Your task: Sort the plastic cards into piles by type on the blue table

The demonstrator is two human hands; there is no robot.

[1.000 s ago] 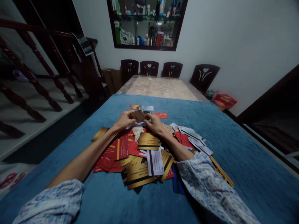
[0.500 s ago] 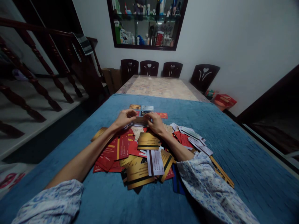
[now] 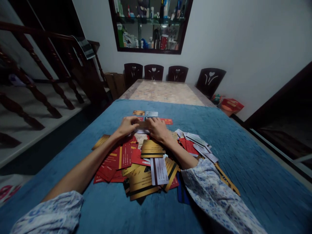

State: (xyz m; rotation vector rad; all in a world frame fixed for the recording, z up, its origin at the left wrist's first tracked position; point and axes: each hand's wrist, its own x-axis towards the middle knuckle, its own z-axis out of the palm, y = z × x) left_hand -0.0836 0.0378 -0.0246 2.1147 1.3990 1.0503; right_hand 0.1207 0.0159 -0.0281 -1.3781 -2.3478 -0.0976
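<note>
Between my two hands is a brownish card (image 3: 142, 124), seen at a low angle; whether it is one card or several together I cannot tell. The fingers of my left hand (image 3: 128, 125) close on its left end. My right hand (image 3: 157, 128) grips the right end, its fingers curled over the top. Under my wrists spreads a loose heap of cards: red ones (image 3: 125, 156), gold ones (image 3: 142, 183) and a white one with a dark stripe (image 3: 159, 171). Just beyond my hands lie a gold card (image 3: 138, 112), a pale blue card (image 3: 152, 114) and a red card (image 3: 167, 121).
A blue cloth (image 3: 97, 208) covers the near part of the table, with the marbled tabletop (image 3: 165, 91) beyond. White cards (image 3: 206, 152) and a yellow-black card (image 3: 227, 180) lie at the right. Several dark chairs (image 3: 177, 74) stand at the far end, and a wooden railing (image 3: 36, 87) is at left.
The fingers of my right hand have shifted left and now curl over the card's right end. My left hand keeps its hold. The whole view has shifted slightly.
</note>
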